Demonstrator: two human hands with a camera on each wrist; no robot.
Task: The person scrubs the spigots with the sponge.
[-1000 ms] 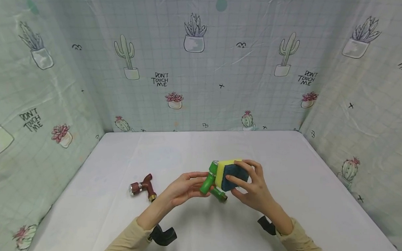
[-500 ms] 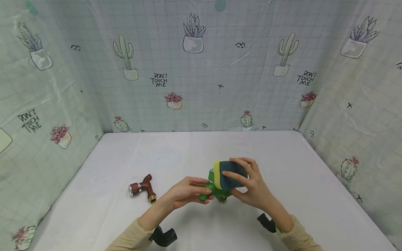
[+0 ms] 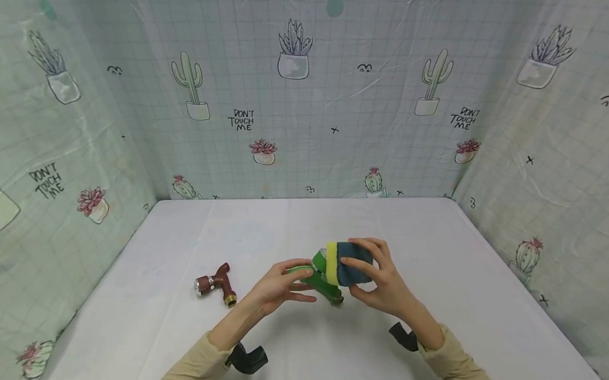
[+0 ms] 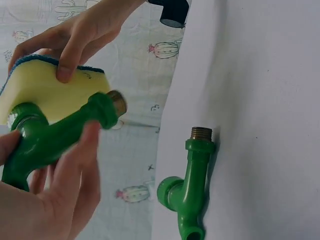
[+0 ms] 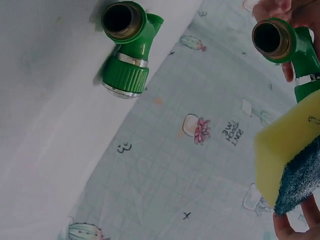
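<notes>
My left hand [image 3: 278, 289] pinches a green tap [image 4: 55, 137] near its spout, thumb on one side and some fingers spread apart below. The tap's brass threaded end points away from that hand in the left wrist view. My right hand [image 3: 383, 274] grips a sponge [image 3: 354, 264] with a yellow foam side and a dark blue scouring side. Its yellow foam lies right at the tap's ribbed knob, covering part of it. A second green tap [image 4: 192, 185] rests on the white table, largely hidden behind the held tap in the head view.
A dark red tap [image 3: 219, 284] with a chrome-capped knob lies on the table [image 3: 189, 339], left of my left hand. Black wrist-worn pieces [image 3: 247, 360] stick out by both forearms. Cactus-print cloth [image 3: 307, 128] walls the table at the back and sides.
My left hand has turned the green tap, so its spout end swings up and left, and the lower fingers have spread. The sponge stays against the knob, slightly shifted and tilted.
</notes>
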